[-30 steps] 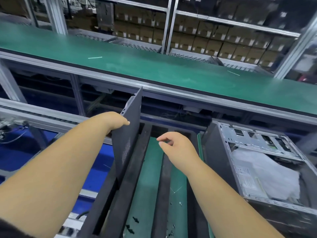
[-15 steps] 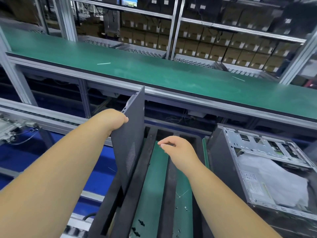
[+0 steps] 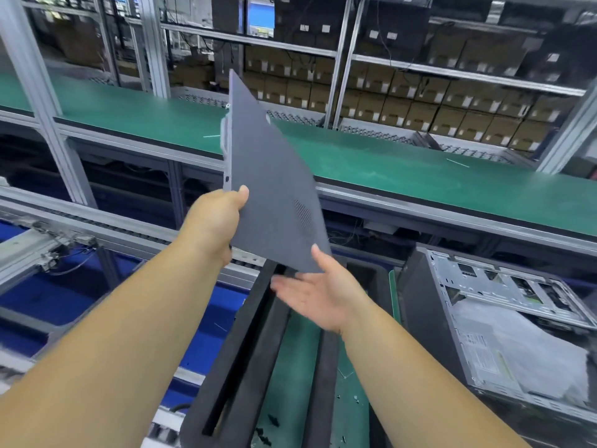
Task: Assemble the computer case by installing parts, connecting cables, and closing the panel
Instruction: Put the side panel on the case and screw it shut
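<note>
**The Side Panel Was Up in the Air**

In the middle of the frame, the left hand (image 3: 214,221) held the gray side panel (image 3: 268,192) by its left edge. The thumb lay on the front of the panel and the other fingers were hidden behind it. The panel was tilted, with one corner pointing up toward the top of the frame. A patch of little air holes showed near its right edge.

Just below the panel, the right hand (image 3: 318,294) was spread wide, palm up. Its thumb touched the panel's bottom corner. Its fingers were blurry, and it held nothing.

Under both hands, in the lower middle of the frame, sat a black foam tray (image 3: 245,344) with long slots. Small dark screws (image 3: 269,421) lay on the green mat (image 3: 290,367) near the bottom.

At the lower right sat the open computer case (image 3: 484,318). Its metal inside showed, with a gray plastic bag (image 3: 523,350) lying in it.

A long green conveyor belt (image 3: 403,169) ran across the frame behind the panel. Shelves of brown cardboard boxes (image 3: 436,101) filled the upper right.
</note>
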Available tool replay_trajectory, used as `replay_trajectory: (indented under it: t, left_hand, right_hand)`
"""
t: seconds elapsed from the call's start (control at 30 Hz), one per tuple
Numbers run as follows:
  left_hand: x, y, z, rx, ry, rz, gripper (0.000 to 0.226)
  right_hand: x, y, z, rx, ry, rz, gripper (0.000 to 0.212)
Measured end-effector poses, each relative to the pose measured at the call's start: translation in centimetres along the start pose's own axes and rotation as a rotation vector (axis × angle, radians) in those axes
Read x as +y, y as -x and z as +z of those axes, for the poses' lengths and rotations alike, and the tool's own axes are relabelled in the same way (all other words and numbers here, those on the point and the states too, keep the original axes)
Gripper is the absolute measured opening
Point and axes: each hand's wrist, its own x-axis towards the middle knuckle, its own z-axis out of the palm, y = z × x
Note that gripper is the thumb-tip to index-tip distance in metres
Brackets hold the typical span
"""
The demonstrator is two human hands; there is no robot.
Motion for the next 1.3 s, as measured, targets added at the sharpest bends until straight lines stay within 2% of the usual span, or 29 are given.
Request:
replay_trajectory:
  t: [0.07, 0.13, 0.27, 0.4, 0.47, 0.53, 0.6, 0.77, 0.83, 0.97, 1.03, 1.13, 1.23, 1.3]
  left_hand:
    - [-1.4, 1.4, 1.2, -0.111, 0.218, 0.047, 0.013]
    - [-2.6, 2.7, 2.2, -0.237, 0.357, 0.048, 0.016]
    - [-4.7, 4.3, 4.2, -0.459, 0.484, -0.005, 0.027]
    - [-6.3, 5.4, 6.1, -0.617, 0.521, -0.067, 0.038]
    - [-6.6, 5.7, 6.7, -0.593, 0.625, -0.145, 0.054]
    - [-7.1, 5.4, 7.2, -0.498, 0.759, -0.291, 0.08]
    - [-8.0, 5.0, 7.6, -0.4, 0.815, -0.371, 0.091]
    - [-9.1, 6.0, 10.2, -0.288, 0.823, -0.356, 0.076]
    - [-9.9, 7.3, 12.0, -0.34, 0.76, -0.344, 0.075]
    - [-11.5, 10.0, 15.4, -0.643, 0.878, -0.33, 0.105]
    - [-12.0, 10.9, 17.3, -0.705, 0.847, -0.346, 0.106]
    - [-12.8, 11.8, 20.1, -0.678, 0.67, -0.415, 0.088]
    - [-13.3, 13.1, 22.9, -0.649, 0.252, -0.424, 0.059]
    - [-14.2, 14.0, 24.8, -0.474, -0.018, -0.403, 0.037]
  right_hand:
    - [-0.4, 0.2, 0.6, -0.017, -0.192, -0.187, 0.042]
    - [-0.8, 0.4, 0.5, 0.04, -0.287, -0.376, 0.019]
    - [-2.2, 1.8, -1.2, 0.213, -0.376, -0.59, 0.032]
    - [-3.6, 4.6, -4.4, 0.286, -0.408, -0.668, 0.045]
    - [-4.3, 6.5, -6.5, 0.284, -0.371, -0.708, 0.043]
    - [-4.9, 8.6, -9.1, 0.291, -0.277, -0.743, 0.038]
    - [-5.3, 10.6, -12.0, 0.314, -0.163, -0.761, 0.037]
    - [-6.1, 16.1, -19.3, 0.375, 0.028, -0.76, 0.04]
    - [-7.0, 18.3, -21.9, 0.391, 0.061, -0.754, 0.038]
    - [-9.8, 22.2, -27.1, 0.485, 0.079, -0.732, 0.032]
    - [-11.2, 23.8, -29.6, 0.541, 0.128, -0.716, 0.032]
    - [-13.2, 25.4, -33.5, 0.564, 0.209, -0.691, 0.035]
    - [-15.0, 26.1, -36.9, 0.57, 0.287, -0.641, 0.036]
    - [-16.1, 26.3, -38.8, 0.571, 0.343, -0.614, 0.035]
